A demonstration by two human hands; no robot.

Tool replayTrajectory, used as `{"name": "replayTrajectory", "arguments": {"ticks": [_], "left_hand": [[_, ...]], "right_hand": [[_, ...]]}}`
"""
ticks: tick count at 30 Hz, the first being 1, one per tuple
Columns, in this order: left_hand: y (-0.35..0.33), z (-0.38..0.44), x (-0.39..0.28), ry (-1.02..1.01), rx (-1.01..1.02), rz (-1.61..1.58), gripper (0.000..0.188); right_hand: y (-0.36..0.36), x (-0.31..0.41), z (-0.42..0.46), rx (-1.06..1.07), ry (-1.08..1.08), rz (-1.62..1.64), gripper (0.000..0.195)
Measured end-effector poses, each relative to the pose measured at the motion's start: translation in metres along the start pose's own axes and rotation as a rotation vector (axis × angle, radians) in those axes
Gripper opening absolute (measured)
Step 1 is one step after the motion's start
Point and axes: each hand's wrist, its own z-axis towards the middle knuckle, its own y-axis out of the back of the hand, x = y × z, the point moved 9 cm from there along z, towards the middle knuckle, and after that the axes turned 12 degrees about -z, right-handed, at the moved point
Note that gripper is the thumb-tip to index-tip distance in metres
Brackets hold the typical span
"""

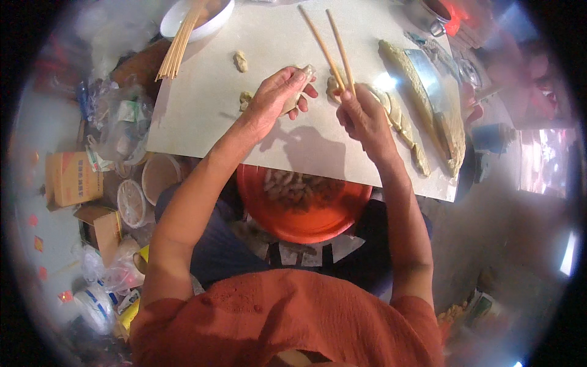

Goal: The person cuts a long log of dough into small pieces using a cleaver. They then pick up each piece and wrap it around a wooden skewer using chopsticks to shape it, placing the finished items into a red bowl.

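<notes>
My left hand [275,98] is curled around a pale, dough-like piece [293,98], whose end sticks out past the thumb. In my right hand [362,114] are two thin wooden sticks [337,50], held near their lower ends and pointing away from me, slightly apart. Partly behind the right hand lies a row of pale, dough-like pieces [401,124] on the white board [206,119]. Beyond the left hand is a small lump [240,61], and another lump [245,100] sits just beside the left wrist. The left palm is mostly hidden.
A white bowl [220,25] at the far left bears a bundle of thin sticks [183,43]. To the right, a cleaver [426,78] rests on a long pale slab [408,82]. A metal cup [426,18] stands far right. Below the board's near edge is a red basin [302,225] holding many pieces.
</notes>
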Motion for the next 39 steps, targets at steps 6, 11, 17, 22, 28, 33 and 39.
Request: {"name": "replayTrajectory", "arguments": {"ticks": [6,11,17,22,28,33,39], "left_hand": [[0.005,-0.002,-0.001,0.002,-0.003,-0.097,0.028],[-0.005,-0.005,-0.01,-0.058,0.052,0.0,0.026],[-0.009,-0.007,-0.01,-0.057,0.075,0.185,0.03],[-0.015,-0.009,-0.013,-0.003,0.129,0.131,0.026],[-0.011,-0.003,-0.013,-0.161,0.129,0.006,0.03],[-0.005,-0.004,0.0,0.071,0.005,-0.049,0.03],[0.0,-0.003,0.002,0.058,-0.036,-0.069,0.026]], "right_hand": [[-0.012,-0.006,-0.012,0.125,0.019,-0.138,0.03],[-0.014,-0.009,-0.013,0.176,0.014,-0.152,0.031],[-0.025,-0.008,-0.021,0.285,-0.045,-0.062,0.04],[-0.032,0.002,-0.027,0.397,-0.076,0.067,0.047],[-0.042,-0.016,-0.03,0.487,-0.248,0.361,0.046],[-0.001,-0.031,-0.007,-0.067,0.004,-0.272,0.03],[0.006,-0.03,-0.007,-0.02,-0.1,-0.229,0.034]]}}
